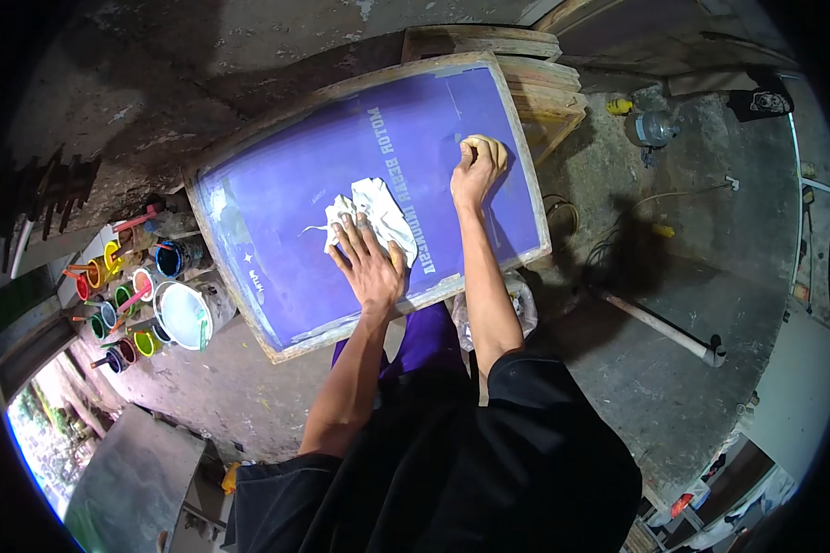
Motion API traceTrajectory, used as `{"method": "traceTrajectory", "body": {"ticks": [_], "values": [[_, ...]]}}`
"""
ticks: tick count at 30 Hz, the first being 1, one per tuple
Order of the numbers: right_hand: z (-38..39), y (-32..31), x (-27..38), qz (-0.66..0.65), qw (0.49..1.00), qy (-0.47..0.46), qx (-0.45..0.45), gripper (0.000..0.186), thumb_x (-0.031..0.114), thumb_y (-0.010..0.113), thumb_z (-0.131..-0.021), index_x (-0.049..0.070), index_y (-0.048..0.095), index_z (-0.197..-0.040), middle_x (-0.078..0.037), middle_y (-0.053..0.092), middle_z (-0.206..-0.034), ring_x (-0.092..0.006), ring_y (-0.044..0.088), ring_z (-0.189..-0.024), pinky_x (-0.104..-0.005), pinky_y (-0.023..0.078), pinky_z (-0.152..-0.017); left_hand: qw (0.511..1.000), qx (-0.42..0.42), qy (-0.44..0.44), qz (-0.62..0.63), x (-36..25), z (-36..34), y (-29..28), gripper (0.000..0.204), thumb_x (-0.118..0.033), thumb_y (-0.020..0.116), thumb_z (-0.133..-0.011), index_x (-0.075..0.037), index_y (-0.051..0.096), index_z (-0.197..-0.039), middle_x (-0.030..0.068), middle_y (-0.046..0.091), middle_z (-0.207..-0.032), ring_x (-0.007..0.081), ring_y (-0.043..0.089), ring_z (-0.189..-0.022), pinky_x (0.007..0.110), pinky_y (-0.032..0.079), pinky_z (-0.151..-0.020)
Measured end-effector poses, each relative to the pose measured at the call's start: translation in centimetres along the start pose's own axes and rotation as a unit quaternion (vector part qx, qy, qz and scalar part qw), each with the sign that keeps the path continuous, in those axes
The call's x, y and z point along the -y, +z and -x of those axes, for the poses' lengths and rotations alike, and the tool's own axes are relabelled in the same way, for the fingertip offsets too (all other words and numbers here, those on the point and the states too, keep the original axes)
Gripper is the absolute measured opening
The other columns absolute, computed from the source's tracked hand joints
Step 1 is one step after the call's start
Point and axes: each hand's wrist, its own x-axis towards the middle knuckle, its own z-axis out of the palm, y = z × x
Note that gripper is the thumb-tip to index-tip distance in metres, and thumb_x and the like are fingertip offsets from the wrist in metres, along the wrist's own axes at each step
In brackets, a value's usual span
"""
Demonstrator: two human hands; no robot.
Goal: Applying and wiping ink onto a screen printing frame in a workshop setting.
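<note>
A large screen-printing frame with purple mesh and pale lettering lies tilted before me. My left hand is spread flat, fingers apart, over a crumpled white cloth on the mesh. Part of the cloth bunches out beyond the fingertips, and a loose thread trails to its left. Farther right, my right hand is closed in a fist at the mesh, near the frame's right side. Its curled fingers hide whatever they may hold.
Several open paint pots stand at the left, beside a big white bucket. Behind the frame, wooden frames are stacked. A clear plastic jug sits on the floor at the far right, and a pipe lies nearer. A bag-lined bin stands below the frame.
</note>
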Motion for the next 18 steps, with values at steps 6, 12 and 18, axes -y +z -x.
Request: {"method": "traceTrajectory", "body": {"ticks": [6, 12, 18], "values": [[-0.5, 0.2, -0.9, -0.063, 0.994, 0.088, 0.020, 0.016, 0.001, 0.074, -0.084, 0.006, 0.071, -0.098, -0.009, 0.072, -0.100, -0.0323, 0.061, -0.107, -0.0474, 0.040, -0.101, 1.000, 0.001, 0.003, 0.003, -0.2, -0.1, -0.1, 0.078, -0.041, 0.043, -0.100, -0.001, 0.021, -0.163, 0.0222, 0.011, -0.172, 0.0395, 0.000, -0.160, 0.060, -0.004, -0.125], [-0.9, 0.1, -0.5, -0.091, 0.990, 0.104, 0.024, 0.020, 0.001, 0.075, -0.083, 0.007, 0.072, -0.102, -0.008, 0.073, -0.102, -0.0329, 0.062, -0.107, -0.0469, 0.042, -0.099, 1.000, 0.000, 0.002, 0.005, -0.2, 0.0, -0.2, 0.078, -0.041, 0.043, -0.100, -0.001, 0.021, -0.164, 0.0222, 0.011, -0.172, 0.0395, 0.000, -0.160, 0.060, -0.004, -0.126], [-1.0, 0.0, 0.2, -0.043, 0.999, 0.009, 0.016, 0.020, 0.000, 0.078, -0.082, 0.005, 0.072, -0.101, -0.009, 0.074, -0.094, -0.0293, 0.067, -0.093, -0.0424, 0.051, -0.087, 1.000, 0.002, -0.001, 0.001, -0.2, -0.1, -0.4, 0.078, -0.041, 0.044, -0.100, -0.001, 0.022, -0.164, 0.0220, 0.011, -0.172, 0.0396, 0.001, -0.160, 0.060, -0.003, -0.126]]}}
